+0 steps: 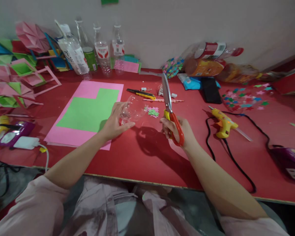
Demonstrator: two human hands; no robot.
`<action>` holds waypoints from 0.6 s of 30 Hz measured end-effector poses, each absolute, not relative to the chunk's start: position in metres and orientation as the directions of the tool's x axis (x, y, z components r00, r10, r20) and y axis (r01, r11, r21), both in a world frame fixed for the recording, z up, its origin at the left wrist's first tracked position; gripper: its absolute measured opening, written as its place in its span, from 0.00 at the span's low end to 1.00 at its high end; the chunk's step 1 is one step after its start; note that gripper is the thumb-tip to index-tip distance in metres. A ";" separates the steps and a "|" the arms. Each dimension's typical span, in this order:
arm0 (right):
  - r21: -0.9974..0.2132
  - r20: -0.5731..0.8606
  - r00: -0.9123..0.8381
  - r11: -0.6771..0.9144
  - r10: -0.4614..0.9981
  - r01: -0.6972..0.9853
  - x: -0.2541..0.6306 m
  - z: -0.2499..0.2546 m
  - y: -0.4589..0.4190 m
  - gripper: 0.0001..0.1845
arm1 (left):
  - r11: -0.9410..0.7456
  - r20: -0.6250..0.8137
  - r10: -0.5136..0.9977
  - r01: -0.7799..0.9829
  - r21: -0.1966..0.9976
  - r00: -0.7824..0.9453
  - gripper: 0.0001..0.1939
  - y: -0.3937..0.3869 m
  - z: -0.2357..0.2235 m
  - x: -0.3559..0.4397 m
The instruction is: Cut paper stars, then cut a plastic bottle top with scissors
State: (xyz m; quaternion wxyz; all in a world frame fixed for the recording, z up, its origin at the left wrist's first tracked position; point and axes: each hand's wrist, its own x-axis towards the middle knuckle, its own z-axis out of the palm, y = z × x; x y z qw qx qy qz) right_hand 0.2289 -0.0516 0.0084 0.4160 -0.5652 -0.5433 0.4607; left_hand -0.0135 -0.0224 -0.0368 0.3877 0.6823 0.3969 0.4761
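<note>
My left hand (115,121) is closed around a clear piece of plastic bottle (134,109), held just above the red table. In my right hand (174,127) is a pair of scissors (167,95) with red and yellow handles, its blades pointing up and away from me and seemingly together. Between the two hands lies a small pile of pink and green paper stars (153,111). Behind them rest a yellow and black utility knife (141,93) and thin striped sticks (163,100). Green paper (86,113) on pink sheets (76,140) lies beside my left hand.
Plastic bottles (102,52) stand along the wall. Folded paper models (22,72) fill the left. On the right are a yellow glue gun (223,123) with a black cord, a phone (211,90), a star-decorated clear plastic piece (247,98) and a purple power strip (288,160).
</note>
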 end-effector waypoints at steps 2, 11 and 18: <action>-0.985 -0.092 -0.043 -0.085 0.995 0.148 0.232 0.005 -0.047 0.24 | -0.237 0.214 0.936 0.052 0.970 0.281 0.33 -0.024 -0.034 -0.010; -0.991 -0.118 -0.127 -0.108 0.985 0.083 0.229 0.004 -0.046 0.21 | 0.026 -0.026 0.917 0.007 1.000 0.398 0.32 -0.026 -0.033 -0.004; -0.987 -0.124 -0.085 -0.115 0.989 0.111 0.224 0.011 -0.043 0.22 | -0.459 0.304 0.862 0.369 0.808 0.405 0.36 -0.027 -0.022 -0.004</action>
